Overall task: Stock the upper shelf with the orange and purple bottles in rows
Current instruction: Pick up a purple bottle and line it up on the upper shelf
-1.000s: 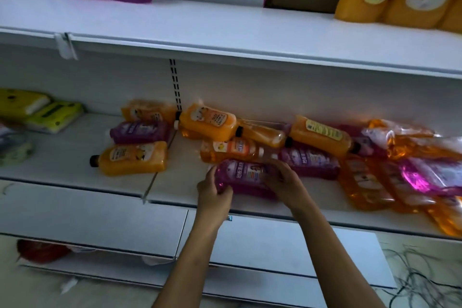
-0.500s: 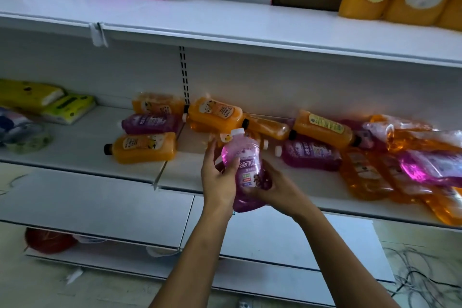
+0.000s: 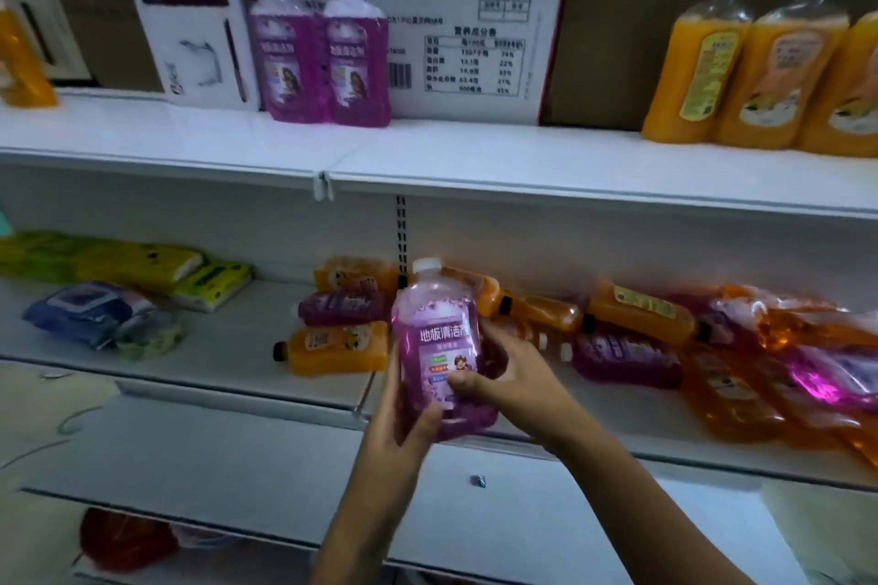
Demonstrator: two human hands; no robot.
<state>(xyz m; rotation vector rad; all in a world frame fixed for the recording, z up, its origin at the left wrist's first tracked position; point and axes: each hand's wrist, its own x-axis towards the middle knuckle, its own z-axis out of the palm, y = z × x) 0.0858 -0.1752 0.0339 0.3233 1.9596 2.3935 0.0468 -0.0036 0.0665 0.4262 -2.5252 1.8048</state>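
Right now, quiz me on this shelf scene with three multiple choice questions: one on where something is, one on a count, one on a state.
1. Where do the upright orange bottles stand?
A. right end of the upper shelf
B. the floor
C. lower shelf, left end

2. How many purple bottles stand upright on the upper shelf?
A. none
B. two
C. five

3. How is the purple bottle in hand held?
A. lying flat, untouched
B. cap down in one hand
C. upright, gripped by both hands

Answers: 1 A, they stand at the shelf's right end. 2 B, a pair stands before the white carton. 3 C, the left hand and right hand wrap it, white cap up.
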